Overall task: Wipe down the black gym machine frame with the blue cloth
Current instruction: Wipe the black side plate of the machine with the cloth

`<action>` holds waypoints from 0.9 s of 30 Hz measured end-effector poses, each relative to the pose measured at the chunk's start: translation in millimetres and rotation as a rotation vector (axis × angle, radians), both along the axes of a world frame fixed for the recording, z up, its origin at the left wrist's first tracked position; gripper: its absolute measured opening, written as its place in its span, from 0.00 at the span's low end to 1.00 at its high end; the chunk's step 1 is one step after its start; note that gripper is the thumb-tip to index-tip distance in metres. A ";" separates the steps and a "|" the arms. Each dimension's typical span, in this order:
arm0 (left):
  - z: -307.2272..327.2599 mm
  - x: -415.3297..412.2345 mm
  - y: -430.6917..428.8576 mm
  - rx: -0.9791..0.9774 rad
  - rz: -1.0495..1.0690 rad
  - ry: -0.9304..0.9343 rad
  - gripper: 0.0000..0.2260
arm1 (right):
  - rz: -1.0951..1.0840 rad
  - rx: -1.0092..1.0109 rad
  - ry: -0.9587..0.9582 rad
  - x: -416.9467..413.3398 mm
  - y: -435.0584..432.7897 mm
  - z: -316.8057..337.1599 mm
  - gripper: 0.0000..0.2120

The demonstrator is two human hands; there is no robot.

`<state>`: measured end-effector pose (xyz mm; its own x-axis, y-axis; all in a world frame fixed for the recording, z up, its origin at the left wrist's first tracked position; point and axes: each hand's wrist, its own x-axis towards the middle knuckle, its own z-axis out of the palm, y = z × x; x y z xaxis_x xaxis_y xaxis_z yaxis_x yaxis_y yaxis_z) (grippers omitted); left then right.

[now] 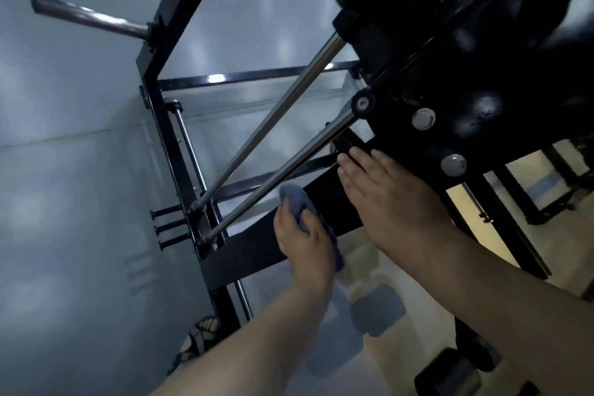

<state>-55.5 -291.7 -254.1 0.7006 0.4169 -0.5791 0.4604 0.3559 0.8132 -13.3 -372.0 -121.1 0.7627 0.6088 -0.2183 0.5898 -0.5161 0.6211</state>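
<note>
The left hand (302, 241) grips the bunched blue cloth (294, 199) against the flat black bar (250, 251) of the frame, just below centre at 6 o'clock. The right hand (382, 193), fingers straight and flat, braces on the bar at the cloth's 2 o'clock. Best to press firmly and sweep toward 8 o'clock, where the bar runs bare to the upright post (160, 125); chrome rods (266, 122) crowd close at 11 o'clock

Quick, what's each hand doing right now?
Left hand: grips the blue cloth on the black frame bar.
Right hand: open, fingers flat on the same bar.
</note>
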 end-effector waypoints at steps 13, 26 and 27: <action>140.0 27.3 -29.9 -0.214 -0.146 -0.188 0.23 | -0.130 0.130 0.056 -16.4 -45.4 135.4 0.26; 254.8 39.3 -40.4 0.244 -0.387 -0.640 0.32 | -0.328 0.324 -0.281 -32.8 -68.3 186.8 0.27; 264.1 46.6 -42.0 0.233 -0.416 -0.681 0.30 | -0.355 0.352 -0.300 -36.2 -68.4 191.7 0.28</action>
<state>-8.9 -333.7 9.9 0.9899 0.1035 0.0969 -0.1029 0.0533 0.9933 -49.5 -440.4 70.5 0.9304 0.3015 0.2084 0.1677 -0.8558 0.4894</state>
